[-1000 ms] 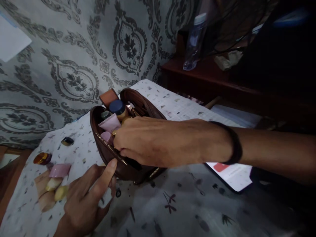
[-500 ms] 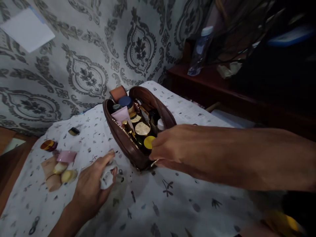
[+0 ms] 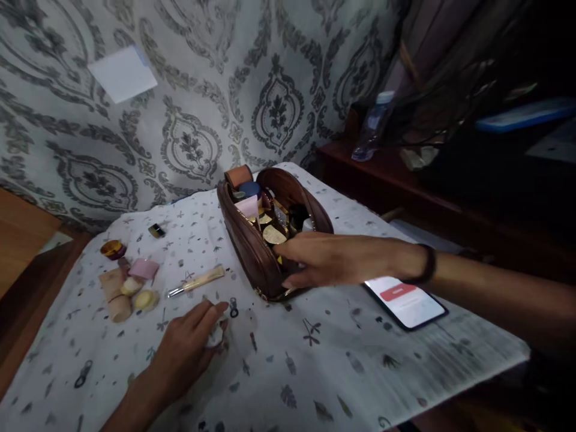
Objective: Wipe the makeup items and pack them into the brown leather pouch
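A brown zip-up makeup bag [image 3: 252, 258] lies open on the printed cloth, packed with jars, tubes and bottles. My right hand [image 3: 315, 258] is at its near end, thumb outside and fingers curled over the rim beside something yellow; the fingertips are partly hidden. In my left hand [image 3: 186, 342], resting on the cloth, is a crumpled white tissue [image 3: 216, 335]. Just beyond that hand lies a slim beige tube with a silvery end [image 3: 197, 281]. Further left sit a pink piece [image 3: 144, 268], a beige tube [image 3: 117, 305] and a yellowish round sponge [image 3: 146, 299].
A lit phone [image 3: 407, 303] lies under my right forearm. An amber jar [image 3: 113, 249] and a small dark case [image 3: 156, 230] stand at the far left. A plastic bottle [image 3: 372, 127] is on the dark red shelf, with cables behind it. Patterned wallpaper [image 3: 191, 147] rises at the back.
The view has shifted, bringing the phone out from behind my right arm. My left hand has drawn back nearer, uncovering the slim tube. My right fingers now cover most of the yellow lid.
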`<state>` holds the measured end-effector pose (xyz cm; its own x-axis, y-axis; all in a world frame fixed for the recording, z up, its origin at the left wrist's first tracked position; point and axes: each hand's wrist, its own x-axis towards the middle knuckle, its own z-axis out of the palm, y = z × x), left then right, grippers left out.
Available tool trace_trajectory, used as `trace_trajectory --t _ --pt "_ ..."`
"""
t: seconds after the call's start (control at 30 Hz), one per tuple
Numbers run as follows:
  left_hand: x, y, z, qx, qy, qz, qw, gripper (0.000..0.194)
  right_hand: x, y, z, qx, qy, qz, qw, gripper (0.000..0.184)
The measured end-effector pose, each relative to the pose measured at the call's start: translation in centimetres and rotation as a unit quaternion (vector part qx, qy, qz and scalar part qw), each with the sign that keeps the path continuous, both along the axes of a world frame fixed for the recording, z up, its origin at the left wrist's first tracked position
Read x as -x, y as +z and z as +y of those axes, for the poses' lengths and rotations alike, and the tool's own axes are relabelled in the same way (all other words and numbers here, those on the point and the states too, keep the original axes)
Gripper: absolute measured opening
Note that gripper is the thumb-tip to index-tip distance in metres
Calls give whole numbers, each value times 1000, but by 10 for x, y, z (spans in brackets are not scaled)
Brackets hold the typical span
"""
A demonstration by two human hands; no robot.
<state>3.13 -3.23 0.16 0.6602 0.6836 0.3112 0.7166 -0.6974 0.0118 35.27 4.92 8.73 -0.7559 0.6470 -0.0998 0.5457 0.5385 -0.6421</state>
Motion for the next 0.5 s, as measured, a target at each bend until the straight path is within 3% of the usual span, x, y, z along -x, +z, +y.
trace_trajectory --t 0.13,0.2,0.27,0.37,0.5 --pt "2 0 -4 36 0 13 999 43 17 12 24 197 71 -61 976 19" --pt "3 1 -6 53 10 23 998 42 26 15 28 245 87 -86 962 11" --pt "6 1 -8 66 22 31 997 44 34 17 28 223 65 -124 965 2" --pt "13 -1 -12 84 38 38 995 44 41 15 25 160 21 -161 974 10" --pt "26 -7 -15 109 63 38 991 29 37 -4 24 121 18 -142 982 17"
